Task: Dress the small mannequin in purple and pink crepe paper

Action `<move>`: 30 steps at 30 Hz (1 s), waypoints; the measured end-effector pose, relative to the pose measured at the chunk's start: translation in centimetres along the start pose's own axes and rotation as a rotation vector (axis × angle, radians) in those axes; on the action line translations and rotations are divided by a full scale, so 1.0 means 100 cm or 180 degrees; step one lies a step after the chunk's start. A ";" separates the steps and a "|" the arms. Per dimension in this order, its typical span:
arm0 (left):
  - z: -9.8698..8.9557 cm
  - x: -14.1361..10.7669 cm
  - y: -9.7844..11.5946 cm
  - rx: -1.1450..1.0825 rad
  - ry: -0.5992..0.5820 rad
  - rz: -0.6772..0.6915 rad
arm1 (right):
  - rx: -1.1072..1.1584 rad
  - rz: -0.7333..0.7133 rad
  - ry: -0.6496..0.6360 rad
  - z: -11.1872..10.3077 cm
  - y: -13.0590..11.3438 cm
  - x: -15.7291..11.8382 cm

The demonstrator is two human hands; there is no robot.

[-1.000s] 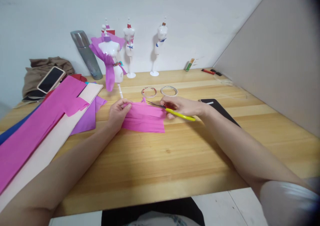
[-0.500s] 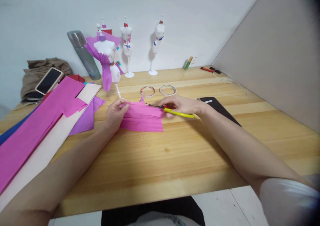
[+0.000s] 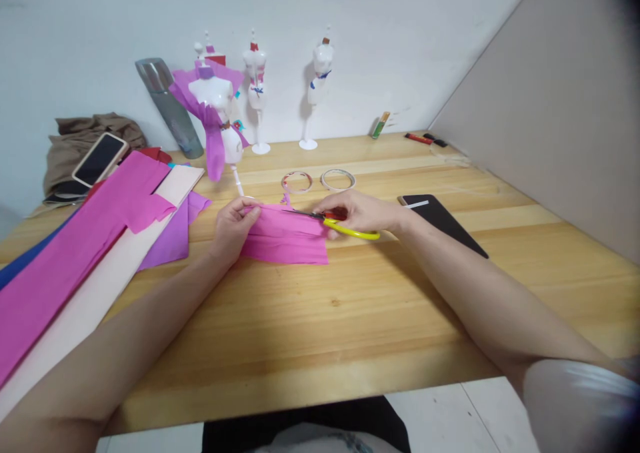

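Our left hand (image 3: 233, 231) pinches one end of a bright pink, rectangular, finely creased sheet (image 3: 287, 243) between thumb and fingers, which cover that corner; we cannot tell whether it is paper or cloth. The pink sheet is near the middle of a smooth wooden surface (image 3: 310, 333) with pale, streaky grain. Our right hand (image 3: 353, 211) is curled around a pair of slim, dark-bladed scissors with yellow and red handles (image 3: 354, 230), its fingers hiding part of the red loop. The blades reach along the sheet's far edge, too thin for us to make out how far apart they are. Just beyond them is a tiny crumpled purple-pink scrap (image 3: 286, 199), its shape unclear.

Farther back we find two thin round rings, one marked with red (image 3: 297, 193) and one whitish (image 3: 338, 189). Behind them stand slender glossy white dress forms. The nearest form (image 3: 215, 94), draped in soft, rumpled purple material, hides most of another, and our left hand partly covers its foot. At left, a long pink strip (image 3: 85, 259) and a matte cream strip (image 3: 125, 256) overlap, both cut off by the picture's edge. At right, a flat black rectangular object (image 3: 447, 226) is partly hidden by our right forearm.
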State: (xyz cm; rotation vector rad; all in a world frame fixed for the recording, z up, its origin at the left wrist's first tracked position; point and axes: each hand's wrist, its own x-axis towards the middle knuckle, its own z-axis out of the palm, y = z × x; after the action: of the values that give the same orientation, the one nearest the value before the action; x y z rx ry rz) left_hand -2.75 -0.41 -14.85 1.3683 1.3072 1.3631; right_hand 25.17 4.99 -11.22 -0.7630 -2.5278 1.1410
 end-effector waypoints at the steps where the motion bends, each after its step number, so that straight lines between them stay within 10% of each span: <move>1: 0.000 0.000 0.000 -0.0005 0.0002 -0.0007 | -0.0007 0.0010 0.0001 0.000 -0.001 0.000; 30: 0.000 0.003 -0.004 0.0096 0.0077 0.0105 | -0.0154 0.0090 -0.0025 -0.001 0.001 0.002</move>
State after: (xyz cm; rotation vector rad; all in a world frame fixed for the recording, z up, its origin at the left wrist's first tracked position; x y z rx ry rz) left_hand -2.85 -0.10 -15.22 1.4033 1.3313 1.3911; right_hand 25.06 5.17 -11.21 -0.8101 -2.5676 1.0972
